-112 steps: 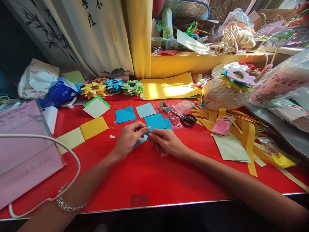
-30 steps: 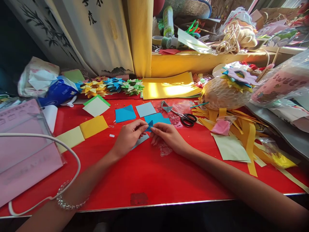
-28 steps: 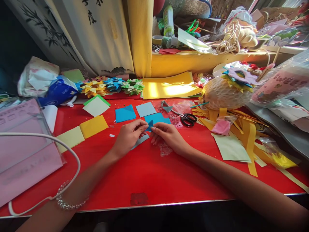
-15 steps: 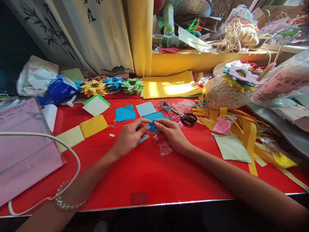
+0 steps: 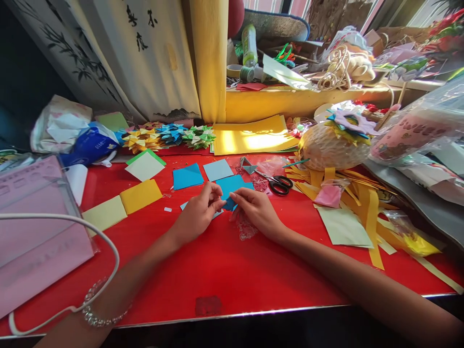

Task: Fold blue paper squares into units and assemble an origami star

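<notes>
Between my two hands is a small folded piece of blue paper [image 5: 229, 205], partly hidden by fingers. My left hand [image 5: 195, 212] is closed, thumb and fingertips pinching its left side. The right hand [image 5: 259, 211] grips the other side between thumb and index finger. Just behind them lie blue paper squares [image 5: 229, 185], and a pale blue sheet [image 5: 185, 206] sticks out beside my left hand. A crumpled clear plastic wrapper [image 5: 247, 229] lies below the right hand. Farther back are a blue square [image 5: 187, 176], a light blue square [image 5: 218, 169] and a folded grey-blue paper unit [image 5: 248, 165].
Black-handled scissors [image 5: 281, 184] lie behind my right hand. Yellow paper strips [image 5: 371, 217] and a pale green sheet [image 5: 344, 226] spread to the right. Folded paper stars [image 5: 141, 140] line the back. A white cable [image 5: 108, 232] loops over the left side near a pink folder [image 5: 39, 241].
The view has tilted up slightly. My fingers have shifted around the folded blue paper, which now sits lower between them, and the left fingertips have drawn back a little from the right hand.
</notes>
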Demonstrator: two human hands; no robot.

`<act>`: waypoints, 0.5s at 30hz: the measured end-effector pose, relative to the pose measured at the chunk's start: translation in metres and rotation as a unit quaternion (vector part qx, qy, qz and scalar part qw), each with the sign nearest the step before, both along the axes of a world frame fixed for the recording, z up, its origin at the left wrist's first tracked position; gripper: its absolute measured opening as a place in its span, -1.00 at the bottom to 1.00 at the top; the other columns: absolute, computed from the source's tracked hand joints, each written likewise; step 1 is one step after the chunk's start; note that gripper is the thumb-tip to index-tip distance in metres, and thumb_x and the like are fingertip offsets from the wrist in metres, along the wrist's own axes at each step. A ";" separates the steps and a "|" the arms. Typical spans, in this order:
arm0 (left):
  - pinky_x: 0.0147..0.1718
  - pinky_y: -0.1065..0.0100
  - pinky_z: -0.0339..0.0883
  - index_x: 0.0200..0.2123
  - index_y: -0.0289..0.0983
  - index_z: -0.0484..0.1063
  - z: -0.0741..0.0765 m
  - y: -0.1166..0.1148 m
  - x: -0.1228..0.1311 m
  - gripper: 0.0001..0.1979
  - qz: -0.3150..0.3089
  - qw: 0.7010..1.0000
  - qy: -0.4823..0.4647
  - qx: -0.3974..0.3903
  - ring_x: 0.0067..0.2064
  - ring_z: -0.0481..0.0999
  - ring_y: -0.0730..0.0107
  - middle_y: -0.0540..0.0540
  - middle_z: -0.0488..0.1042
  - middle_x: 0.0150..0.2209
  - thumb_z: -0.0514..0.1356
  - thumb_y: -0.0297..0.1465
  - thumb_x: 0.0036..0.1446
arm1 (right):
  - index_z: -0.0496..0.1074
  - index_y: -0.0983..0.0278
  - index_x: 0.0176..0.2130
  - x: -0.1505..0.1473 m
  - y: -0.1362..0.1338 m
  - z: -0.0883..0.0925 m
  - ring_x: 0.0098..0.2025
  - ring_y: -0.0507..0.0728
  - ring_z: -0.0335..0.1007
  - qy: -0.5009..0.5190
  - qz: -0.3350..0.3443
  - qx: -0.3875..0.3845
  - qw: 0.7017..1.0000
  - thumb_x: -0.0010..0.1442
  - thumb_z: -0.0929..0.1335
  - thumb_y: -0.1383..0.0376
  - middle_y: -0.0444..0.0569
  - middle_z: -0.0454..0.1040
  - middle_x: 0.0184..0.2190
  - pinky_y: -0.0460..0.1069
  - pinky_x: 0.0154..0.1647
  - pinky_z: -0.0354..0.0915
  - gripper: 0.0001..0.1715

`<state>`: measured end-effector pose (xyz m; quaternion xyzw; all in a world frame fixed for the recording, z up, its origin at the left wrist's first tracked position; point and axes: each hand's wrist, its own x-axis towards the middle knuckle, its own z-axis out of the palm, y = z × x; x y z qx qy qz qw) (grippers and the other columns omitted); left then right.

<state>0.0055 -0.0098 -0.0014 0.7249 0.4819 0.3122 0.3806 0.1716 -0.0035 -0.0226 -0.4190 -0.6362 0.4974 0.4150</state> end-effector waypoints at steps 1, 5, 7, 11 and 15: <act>-0.38 0.43 0.27 -0.30 -0.19 0.14 -0.001 0.000 0.000 -0.91 0.007 1.000 -0.001 0.009 -0.36 0.38 0.47 0.05 0.31 -0.40 0.00 -0.31 0.16 | 0.31 0.30 -0.48 0.001 -0.001 0.001 -0.65 -0.04 0.30 -0.026 -0.006 0.019 0.999 0.19 0.20 0.10 -0.14 0.39 -0.63 -0.16 -0.62 0.15 -0.63; -0.35 0.41 0.26 -0.28 -0.19 0.13 -0.002 -0.001 0.002 -0.91 0.034 0.999 -0.028 0.032 -0.32 0.38 0.45 0.03 0.28 -0.38 -0.03 -0.31 0.18 | 0.32 0.31 -0.55 0.001 -0.002 0.007 -0.66 -0.07 0.16 -0.098 -0.027 0.094 0.990 0.21 0.19 0.14 -0.13 0.40 -0.63 -0.15 -0.61 0.07 -0.58; -0.34 0.40 0.25 -0.27 -0.19 0.13 0.000 -0.002 0.002 -0.89 0.033 0.998 -0.042 0.028 -0.32 0.39 0.44 0.03 0.28 -0.39 -0.03 -0.29 0.18 | 0.33 0.31 -0.55 0.003 0.002 0.009 -0.63 -0.06 0.17 -0.113 -0.033 0.125 0.985 0.20 0.20 0.15 -0.12 0.40 -0.63 -0.15 -0.58 0.07 -0.60; -0.38 0.40 0.24 -0.30 -0.20 0.14 0.002 0.003 -0.005 -0.89 0.048 0.995 -0.055 0.061 -0.39 0.36 0.45 0.04 0.30 -0.46 -0.03 -0.30 0.18 | 0.32 0.31 -0.50 0.019 0.022 0.014 -0.65 -0.07 0.16 -0.085 -0.114 0.154 0.978 0.20 0.18 0.14 -0.12 0.39 -0.59 -0.15 -0.60 0.08 -0.62; -0.39 0.41 0.29 -0.28 -0.22 0.16 -0.004 0.019 -0.020 -0.88 0.073 0.990 -0.001 0.124 -0.38 0.37 0.44 0.00 0.34 -0.43 -0.10 -0.32 0.21 | 0.38 0.32 -0.46 0.039 0.054 0.023 -0.69 -0.06 0.15 -0.120 -0.231 0.169 0.951 0.17 0.19 0.15 -0.11 0.40 -0.60 -0.14 -0.64 0.06 -0.64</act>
